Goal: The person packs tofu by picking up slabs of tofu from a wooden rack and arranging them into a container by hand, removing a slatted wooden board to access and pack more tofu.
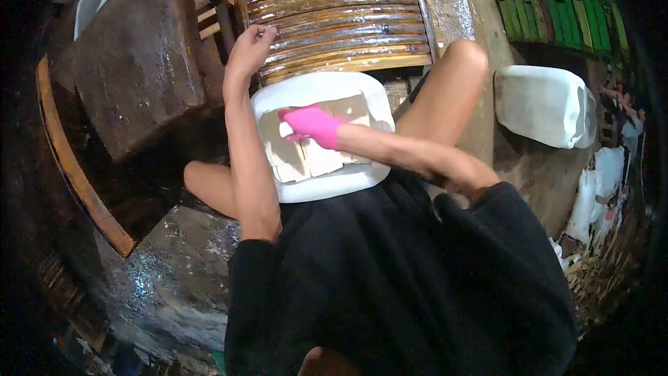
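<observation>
My right hand [311, 127], in a pink glove, reaches over a white plastic tub [334, 190] between my legs. Its fingers are closed on a small white block [286, 129]. Pale, flat-topped blocks [322, 159] lie side by side in the tub below this hand; the glove hides some of them. My bare left hand [252, 49] hovers by the left edge of a wet slatted wooden rack [334, 17]. Its fingers are loosely bent and apart, with nothing visible in them.
A dark wooden block [136, 63] stands to the left, beside a curved wooden strip [80, 174]. On the right is a white plastic container [539, 104]. Green slatted trays [557, 0] lie at the upper right. The floor [174, 271] looks wet.
</observation>
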`<state>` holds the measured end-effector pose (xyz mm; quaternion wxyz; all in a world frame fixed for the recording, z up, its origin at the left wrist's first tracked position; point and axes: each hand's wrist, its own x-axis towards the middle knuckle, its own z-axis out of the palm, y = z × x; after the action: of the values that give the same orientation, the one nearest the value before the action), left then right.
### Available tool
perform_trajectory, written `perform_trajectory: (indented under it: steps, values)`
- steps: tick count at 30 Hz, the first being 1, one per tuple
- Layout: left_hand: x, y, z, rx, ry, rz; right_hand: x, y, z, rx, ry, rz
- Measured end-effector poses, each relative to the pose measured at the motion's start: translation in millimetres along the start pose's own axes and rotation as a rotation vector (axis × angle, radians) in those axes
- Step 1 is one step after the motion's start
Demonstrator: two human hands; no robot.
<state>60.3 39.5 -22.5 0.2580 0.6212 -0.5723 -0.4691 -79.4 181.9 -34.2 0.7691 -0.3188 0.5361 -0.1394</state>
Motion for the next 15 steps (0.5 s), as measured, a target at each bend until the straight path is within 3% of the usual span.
perform_trajectory:
  steps: [2, 3, 6, 9, 11, 14, 15]
  values:
    - [-7, 0, -1, 0.004, 0.026, -0.047, 35, 35, 24, -0.237, 0.181, -0.231]
    - [0, -11, 0, -0.021, 0.012, -0.068, 40, 34, 35, -0.511, 0.276, -0.292]
    - [11, -20, 2, 0.085, 0.052, 0.037, 61, 43, 43, -1.150, 0.326, -0.550]
    - [9, -9, 0, 0.060, 0.038, -0.052, 62, 40, 35, -1.001, 0.234, -0.531]
    - [7, -4, -2, 0.047, 0.024, -0.071, 74, 41, 27, -1.258, 0.197, -0.712]
    - [7, -7, 0, 0.005, 0.063, -0.056, 86, 52, 24, -1.288, 0.162, -0.843]
    - [13, -20, 3, 0.028, 0.079, -0.063, 80, 51, 12, -1.197, 0.017, -0.804]
